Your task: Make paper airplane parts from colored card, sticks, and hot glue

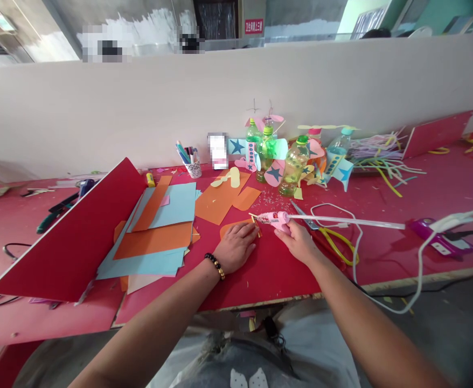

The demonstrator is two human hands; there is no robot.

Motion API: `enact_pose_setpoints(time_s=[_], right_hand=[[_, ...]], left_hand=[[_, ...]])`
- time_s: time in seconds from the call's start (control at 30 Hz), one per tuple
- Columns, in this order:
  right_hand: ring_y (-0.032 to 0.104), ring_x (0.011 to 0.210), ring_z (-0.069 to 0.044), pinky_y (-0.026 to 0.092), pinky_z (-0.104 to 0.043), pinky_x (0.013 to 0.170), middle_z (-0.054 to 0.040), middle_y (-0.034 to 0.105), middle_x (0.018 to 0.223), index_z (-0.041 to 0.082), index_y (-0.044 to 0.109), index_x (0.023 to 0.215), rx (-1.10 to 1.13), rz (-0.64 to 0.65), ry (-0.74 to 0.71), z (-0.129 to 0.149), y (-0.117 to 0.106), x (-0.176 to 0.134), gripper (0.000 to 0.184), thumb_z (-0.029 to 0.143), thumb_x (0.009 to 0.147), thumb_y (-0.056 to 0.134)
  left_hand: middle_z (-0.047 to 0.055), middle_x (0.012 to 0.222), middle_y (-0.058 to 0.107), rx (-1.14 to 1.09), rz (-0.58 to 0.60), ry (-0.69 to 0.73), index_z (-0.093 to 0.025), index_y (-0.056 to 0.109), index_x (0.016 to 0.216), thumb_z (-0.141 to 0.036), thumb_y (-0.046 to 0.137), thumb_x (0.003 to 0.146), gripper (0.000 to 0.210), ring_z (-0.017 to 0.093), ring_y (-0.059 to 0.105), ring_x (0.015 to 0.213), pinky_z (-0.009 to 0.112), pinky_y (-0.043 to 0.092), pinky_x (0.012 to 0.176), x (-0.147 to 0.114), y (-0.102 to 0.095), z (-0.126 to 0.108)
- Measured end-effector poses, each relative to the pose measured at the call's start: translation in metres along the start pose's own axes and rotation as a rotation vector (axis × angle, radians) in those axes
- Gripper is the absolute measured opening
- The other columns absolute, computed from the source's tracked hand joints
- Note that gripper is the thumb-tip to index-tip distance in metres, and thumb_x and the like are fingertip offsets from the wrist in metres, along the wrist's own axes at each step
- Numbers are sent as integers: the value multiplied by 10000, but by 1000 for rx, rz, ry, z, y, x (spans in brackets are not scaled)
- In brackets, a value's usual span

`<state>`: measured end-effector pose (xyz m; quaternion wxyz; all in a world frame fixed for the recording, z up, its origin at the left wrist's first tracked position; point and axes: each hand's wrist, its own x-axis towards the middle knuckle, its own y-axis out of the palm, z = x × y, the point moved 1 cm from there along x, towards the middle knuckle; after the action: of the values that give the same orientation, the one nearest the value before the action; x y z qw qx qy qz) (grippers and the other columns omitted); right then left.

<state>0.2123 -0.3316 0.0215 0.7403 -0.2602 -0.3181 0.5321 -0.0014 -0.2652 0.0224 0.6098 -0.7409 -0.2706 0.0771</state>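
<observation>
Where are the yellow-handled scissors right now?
In the head view, the scissors lie on the red table, right of centre, just to the right of the right hand that holds the pink glue gun.

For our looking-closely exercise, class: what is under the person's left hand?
Orange paper peeks out beyond the left hand, on the red tabletop. The part beneath the palm is covered, so anything else there cannot be seen.

Pink glue gun [275, 218], nozzle leftward, clear stick [349, 220] out its back; flat orange paper [225, 230] near nozzle
</observation>
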Motion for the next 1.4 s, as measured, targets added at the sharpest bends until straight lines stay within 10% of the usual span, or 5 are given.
enact_pose_setpoints(time_s=[1.4], right_hand=[[657, 822, -262, 490, -339, 720, -116, 699, 896, 156, 607, 1057, 3, 20, -17, 3, -7, -7, 332, 381, 831, 514]], left_hand=[[59, 1428, 419, -10, -5, -11, -227, 380, 1399, -347, 333, 956, 461, 227, 322, 1326, 424, 290, 1107, -1, 3, 3]])
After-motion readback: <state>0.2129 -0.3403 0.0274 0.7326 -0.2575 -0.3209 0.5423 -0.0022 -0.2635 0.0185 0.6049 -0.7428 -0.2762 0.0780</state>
